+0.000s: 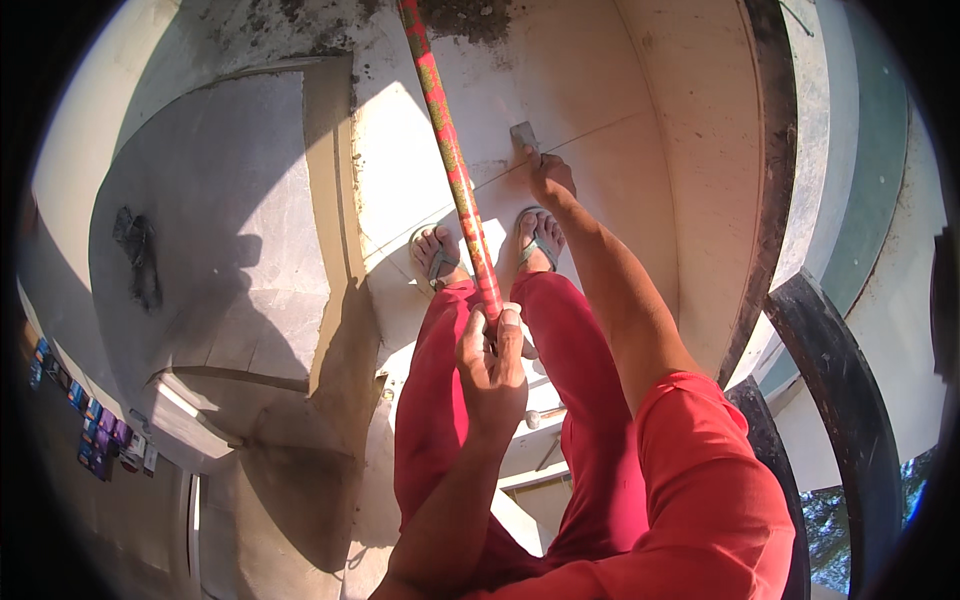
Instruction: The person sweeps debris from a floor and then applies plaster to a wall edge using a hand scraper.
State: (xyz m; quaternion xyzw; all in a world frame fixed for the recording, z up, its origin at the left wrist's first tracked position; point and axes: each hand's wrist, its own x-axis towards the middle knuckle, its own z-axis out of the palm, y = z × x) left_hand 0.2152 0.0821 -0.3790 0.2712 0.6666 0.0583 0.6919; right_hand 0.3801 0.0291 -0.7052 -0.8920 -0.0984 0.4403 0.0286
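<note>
A long red pole [450,150] with a mottled green-gold pattern runs from beyond the top edge down to my left hand [492,355], whose fingers are closed round its lower end between my knees. My right arm reaches forward past my knee, and my right hand [550,175] grips a small grey flat object [523,135] over the pale floor tiles [610,190]. Just behind that hand my feet [535,240] in strap sandals stand on the sunlit floor. What the grey object is exactly, I cannot make out.
A raised grey ledge [200,330] at left bears a dark crumpled item [140,255]. Lower left are colourful small packages [100,430]. A pale low wall [700,120] and black curved bars [830,360] line the right. A rounded metal knob [535,418] shows between my legs.
</note>
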